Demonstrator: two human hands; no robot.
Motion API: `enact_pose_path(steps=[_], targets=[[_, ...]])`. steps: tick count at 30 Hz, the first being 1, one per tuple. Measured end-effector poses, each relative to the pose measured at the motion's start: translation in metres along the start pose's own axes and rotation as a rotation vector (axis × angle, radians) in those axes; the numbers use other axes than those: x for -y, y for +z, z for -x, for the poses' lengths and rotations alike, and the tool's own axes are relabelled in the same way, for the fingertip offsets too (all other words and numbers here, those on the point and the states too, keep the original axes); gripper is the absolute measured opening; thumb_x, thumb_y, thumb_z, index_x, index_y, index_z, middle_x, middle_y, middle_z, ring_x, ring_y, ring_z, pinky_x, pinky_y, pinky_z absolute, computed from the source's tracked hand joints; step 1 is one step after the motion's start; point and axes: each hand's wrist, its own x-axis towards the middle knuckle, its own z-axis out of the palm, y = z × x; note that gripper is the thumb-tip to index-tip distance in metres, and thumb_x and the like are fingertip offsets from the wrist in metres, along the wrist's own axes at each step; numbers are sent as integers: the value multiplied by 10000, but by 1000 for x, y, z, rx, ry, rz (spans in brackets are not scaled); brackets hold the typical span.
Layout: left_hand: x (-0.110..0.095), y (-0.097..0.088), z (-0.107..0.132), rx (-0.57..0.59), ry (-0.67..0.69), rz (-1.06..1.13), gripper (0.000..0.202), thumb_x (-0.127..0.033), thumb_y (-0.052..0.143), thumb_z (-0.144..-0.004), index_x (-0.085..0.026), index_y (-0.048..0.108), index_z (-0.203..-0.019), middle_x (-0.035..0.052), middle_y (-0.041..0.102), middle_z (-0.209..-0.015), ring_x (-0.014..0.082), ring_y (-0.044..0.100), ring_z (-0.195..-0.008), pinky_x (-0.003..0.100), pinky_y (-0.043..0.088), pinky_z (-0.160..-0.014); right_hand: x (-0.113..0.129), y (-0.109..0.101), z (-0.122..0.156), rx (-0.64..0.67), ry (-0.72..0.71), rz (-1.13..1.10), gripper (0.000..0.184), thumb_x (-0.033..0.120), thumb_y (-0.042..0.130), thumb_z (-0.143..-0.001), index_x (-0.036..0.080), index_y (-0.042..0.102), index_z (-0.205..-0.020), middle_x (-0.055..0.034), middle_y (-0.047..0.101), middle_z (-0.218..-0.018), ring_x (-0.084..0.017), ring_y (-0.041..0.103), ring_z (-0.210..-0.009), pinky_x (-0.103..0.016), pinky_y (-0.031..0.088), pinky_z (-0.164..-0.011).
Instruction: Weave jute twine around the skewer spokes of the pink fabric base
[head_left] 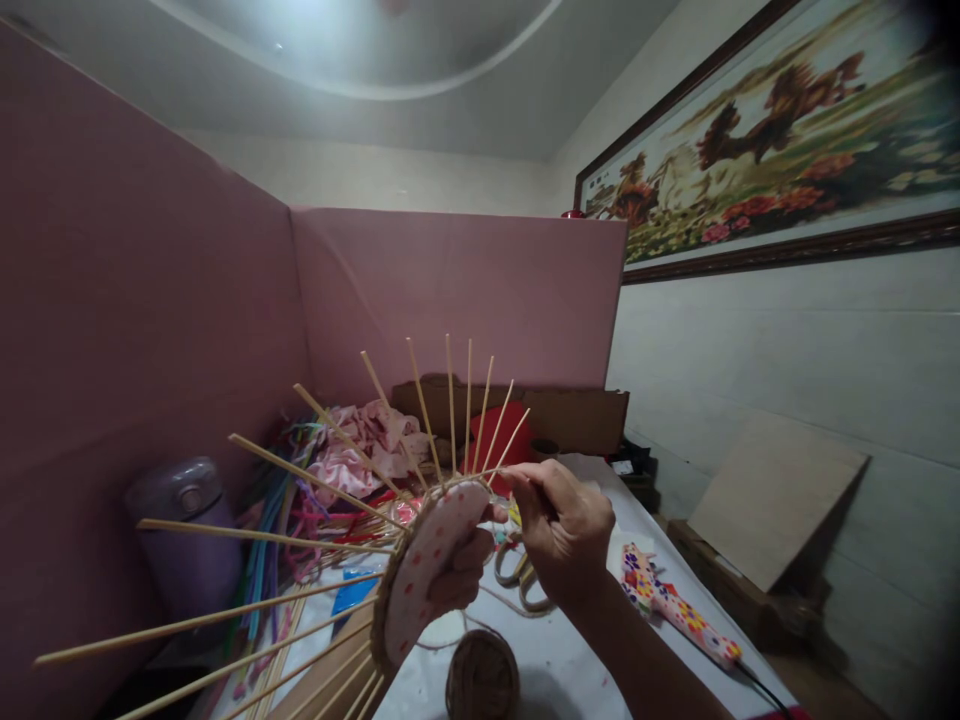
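A round base [405,615] faced with white fabric with pink dots stands tilted in front of me, its edge wrapped in brown twine. Several thin wooden sticks [330,537] fan out from that edge. My left hand [459,578] grips the base, with fingers curled at its right side and the forearm passing behind the sticks. At the upper right of the rim, my right hand [568,525] is closed in a pinch on the twine [491,471], beside the last sticks. A ball of brown twine [482,675] sits on the table below.
Scissors [534,592] lie behind the twine ball. A flower-patterned glue gun [675,605] with a cord is at right. Pink fabric [367,440], colourful pipe cleaners [281,520] and a purple container [184,535] stand left. Pink panels [457,300] enclose the white table [577,650].
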Motion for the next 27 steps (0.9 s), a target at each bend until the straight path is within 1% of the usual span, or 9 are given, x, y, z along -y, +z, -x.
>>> enact_pose_path(steps=[3,5,7,9,10,12,18,23,27], targets=[[-2,-1,-2,-48,9,-9,301,-359,427,-832,-136,560,-983,-54,403,-531,30,289,-254,181,171,-239,-3,0,-1,-16,8,48,87,219,553,-795,185,612,-741,-2,604,-615,-102,524,-535,-221,364,-536],[-6,1,-3,-118,21,26,304,-375,446,-822,-116,582,-907,-54,409,-493,41,321,-257,174,202,-235,-9,0,-2,-19,35,91,122,248,540,-804,183,612,-729,-10,612,-622,-110,533,-546,-224,367,-540],[-13,4,-2,-258,11,77,310,-384,467,-811,-100,592,-794,-42,440,-442,64,395,-274,169,287,-256,-17,1,-4,-18,73,115,151,267,519,-814,180,615,-738,-23,628,-650,-122,553,-575,-229,382,-559],[-20,6,0,-465,-22,98,262,-317,505,-798,-83,592,-720,10,536,-443,115,524,-346,198,424,-339,-27,2,-6,-32,106,116,168,272,498,-820,180,625,-758,-35,647,-691,-136,576,-611,-234,401,-575],[-23,6,1,-570,-45,96,227,-267,520,-788,-67,596,-715,51,590,-473,151,581,-403,228,480,-402,-32,2,-6,-41,121,114,177,274,492,-820,181,629,-759,-37,651,-697,-141,581,-621,-237,407,-578],[-28,7,3,-688,-63,108,185,-201,534,-770,-34,608,-743,115,651,-530,201,626,-460,274,519,-455,-42,4,-7,-46,165,109,201,293,490,-818,180,634,-735,-33,646,-667,-146,579,-606,-238,410,-564],[-32,10,3,-746,41,157,160,-163,581,-736,-36,619,-826,123,684,-603,211,650,-524,299,541,-526,-61,11,-3,21,336,82,256,359,482,-819,169,643,-760,-18,623,-613,-137,536,-538,-231,384,-518],[-30,11,1,-758,120,64,189,-250,626,-713,-69,619,-769,118,689,-642,206,646,-537,301,534,-538,-61,12,-2,82,366,149,306,406,488,-807,162,626,-685,-14,605,-584,-128,505,-528,-222,345,-504],[-30,12,0,-738,133,40,248,-309,620,-717,-78,617,-804,118,688,-656,219,650,-560,317,537,-557,-64,14,1,106,370,204,317,409,462,-820,171,630,-695,-20,619,-610,-130,504,-541,-217,324,-496]])
